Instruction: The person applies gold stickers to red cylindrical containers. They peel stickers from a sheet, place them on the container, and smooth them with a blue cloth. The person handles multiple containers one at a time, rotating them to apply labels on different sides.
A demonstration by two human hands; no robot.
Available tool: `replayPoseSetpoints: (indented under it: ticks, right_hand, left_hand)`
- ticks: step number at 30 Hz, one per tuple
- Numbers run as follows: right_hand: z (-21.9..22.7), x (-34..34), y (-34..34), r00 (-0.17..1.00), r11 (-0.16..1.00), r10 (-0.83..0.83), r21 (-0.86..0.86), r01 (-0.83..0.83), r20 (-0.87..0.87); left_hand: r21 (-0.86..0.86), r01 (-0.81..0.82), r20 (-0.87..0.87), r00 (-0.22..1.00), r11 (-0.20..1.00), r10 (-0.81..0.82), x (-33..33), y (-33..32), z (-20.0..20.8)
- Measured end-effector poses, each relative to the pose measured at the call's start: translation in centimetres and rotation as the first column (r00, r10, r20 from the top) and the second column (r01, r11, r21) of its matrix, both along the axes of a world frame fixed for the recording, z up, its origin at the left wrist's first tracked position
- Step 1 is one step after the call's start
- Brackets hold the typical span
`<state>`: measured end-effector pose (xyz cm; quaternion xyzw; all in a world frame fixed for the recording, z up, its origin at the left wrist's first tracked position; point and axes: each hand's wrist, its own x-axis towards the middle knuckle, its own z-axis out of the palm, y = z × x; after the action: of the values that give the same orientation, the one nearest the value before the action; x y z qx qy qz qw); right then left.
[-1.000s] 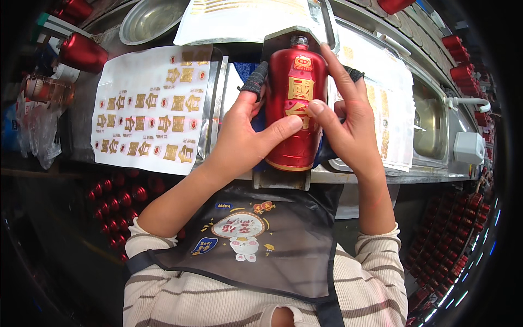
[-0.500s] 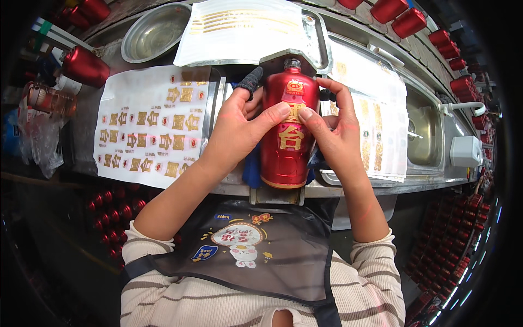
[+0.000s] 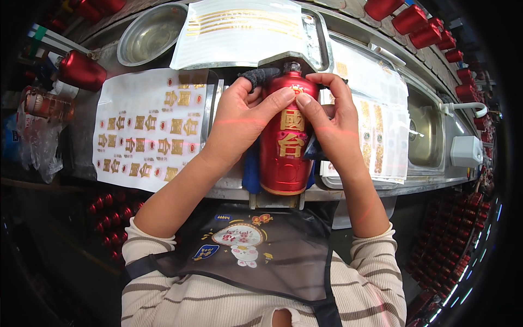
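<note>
A glossy red bottle with gold lettering down its front lies in a metal holder, neck pointing away from me. My left hand grips its left shoulder, the thumb pressed on the gold emblem near the top. A dark cloth cover wraps one left fingertip. From the other side my right hand holds the bottle, its thumb beside the left one and the index finger bent over the shoulder. Both thumbs partly hide the emblem. Left of the bottle lies a white sheet of gold and red decals.
Behind the bottle is a white sheet with gold strips. A metal bowl stands back left, near another red bottle. More decal sheets lie at right, before a sink with a white tap. Several red bottles line the back.
Both thumbs have moved up the bottle, from the upper gold character to the emblem, uncovering that character. The bottle has shifted slightly toward me.
</note>
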<state>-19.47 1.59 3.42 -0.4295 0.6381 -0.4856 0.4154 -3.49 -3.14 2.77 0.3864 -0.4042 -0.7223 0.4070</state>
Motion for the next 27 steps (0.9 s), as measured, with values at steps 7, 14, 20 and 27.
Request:
replayPoseSetpoints:
  ticks: [7, 14, 20, 27]
  right_hand:
    - [0.0, -0.5, 0.1, 0.996, 1.000, 0.027, -0.007, -0.028, -0.091]
    - [0.5, -0.2, -0.9, 0.977, 0.998, 0.034, 0.064, -0.021, -0.209]
    - [-0.1, -0.5, -1.0, 0.934, 0.995, 0.048, -0.061, -0.075, -0.355]
    - [0.0, -0.7, -0.9, 0.962, 0.994, 0.060, -0.071, -0.082, -0.267]
  left_hand:
    - [-0.001, -0.003, 0.010, 1.000, 1.000, 0.003, -0.2, 0.0, -0.1]
    - [0.063, 0.008, -0.085, 0.996, 0.998, -0.002, 0.5, 0.2, -0.6]
    - [-0.005, 0.021, -0.059, 0.998, 1.000, -0.021, 0.3, 0.3, -0.5]
    - [-0.020, 0.010, -0.067, 0.998, 1.000, -0.011, 0.2, 0.3, -0.9]
